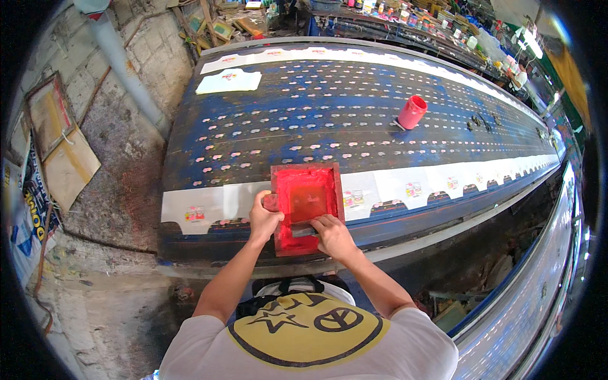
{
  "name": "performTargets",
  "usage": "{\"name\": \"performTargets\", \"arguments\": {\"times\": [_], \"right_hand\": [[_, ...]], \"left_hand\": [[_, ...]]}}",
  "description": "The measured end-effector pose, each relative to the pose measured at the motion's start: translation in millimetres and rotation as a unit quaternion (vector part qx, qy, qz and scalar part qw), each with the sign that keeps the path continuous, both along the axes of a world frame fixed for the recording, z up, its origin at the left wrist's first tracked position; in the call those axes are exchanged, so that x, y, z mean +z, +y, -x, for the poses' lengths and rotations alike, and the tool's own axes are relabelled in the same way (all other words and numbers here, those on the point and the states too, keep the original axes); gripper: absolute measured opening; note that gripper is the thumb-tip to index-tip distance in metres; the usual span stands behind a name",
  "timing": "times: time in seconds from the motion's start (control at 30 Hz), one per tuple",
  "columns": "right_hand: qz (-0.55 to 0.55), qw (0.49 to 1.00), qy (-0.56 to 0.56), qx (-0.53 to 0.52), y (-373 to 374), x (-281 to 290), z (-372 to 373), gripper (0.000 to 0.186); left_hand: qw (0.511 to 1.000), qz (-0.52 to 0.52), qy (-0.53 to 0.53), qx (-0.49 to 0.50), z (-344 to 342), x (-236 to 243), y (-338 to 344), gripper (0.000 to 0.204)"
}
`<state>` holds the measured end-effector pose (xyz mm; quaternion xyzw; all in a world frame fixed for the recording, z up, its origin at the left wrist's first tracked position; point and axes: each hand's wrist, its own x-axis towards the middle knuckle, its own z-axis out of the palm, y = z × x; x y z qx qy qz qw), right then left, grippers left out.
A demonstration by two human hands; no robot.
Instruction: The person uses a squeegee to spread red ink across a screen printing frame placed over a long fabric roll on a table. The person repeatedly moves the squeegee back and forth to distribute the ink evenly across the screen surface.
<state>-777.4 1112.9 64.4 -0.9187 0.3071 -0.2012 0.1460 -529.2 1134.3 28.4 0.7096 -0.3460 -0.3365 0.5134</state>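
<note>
A wooden screen-printing frame, coated in red ink, lies over the row of white fabric pieces along the near side of the long table. My left hand grips the frame's left side, fingers wrapped on its edge. Inside the lower part of the frame, my right hand is closed on a squeegee, set low on the red mesh. A printed white piece lies left of the frame, and another printed piece lies to its right. The fabric directly under the frame is hidden.
A red ink pot stands mid-table. A stack of white pieces lies far left. Small printed marks dot the dark table. A second long table runs at lower right; old frames lean on the left wall.
</note>
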Motion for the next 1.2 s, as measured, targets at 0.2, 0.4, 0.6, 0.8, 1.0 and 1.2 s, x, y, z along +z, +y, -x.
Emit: {"name": "performTargets", "arguments": {"times": [0.2, 0.4, 0.6, 0.8, 1.0, 1.2], "right_hand": [[-0.014, 1.0, 0.002, -0.027, -36, -11, 101, 0.046], [-0.04, 0.999, 0.01, -0.013, -54, -32, 151, 0.046], [-0.045, 0.998, -0.037, -0.002, -57, -30, 162, 0.042], [-0.042, 0.998, -0.04, -0.001, -58, -38, 167, 0.044], [-0.027, 0.999, -0.043, -0.003, -55, -36, 167, 0.042], [-0.029, 0.999, -0.017, 0.013, -52, -26, 169, 0.037]], "left_hand": [[0.999, -0.002, 0.028, -0.02, 104, -16, -41, 0.077], [0.999, -0.029, -0.021, 0.005, 155, -25, -48, 0.077], [0.999, -0.043, -0.013, 0.007, 163, -27, -51, 0.078], [0.999, -0.025, -0.022, 0.011, 166, -31, -52, 0.076], [0.997, -0.034, -0.064, 0.015, 168, -32, -52, 0.076], [0.995, -0.065, -0.08, 0.001, 166, -32, -52, 0.075]]}}
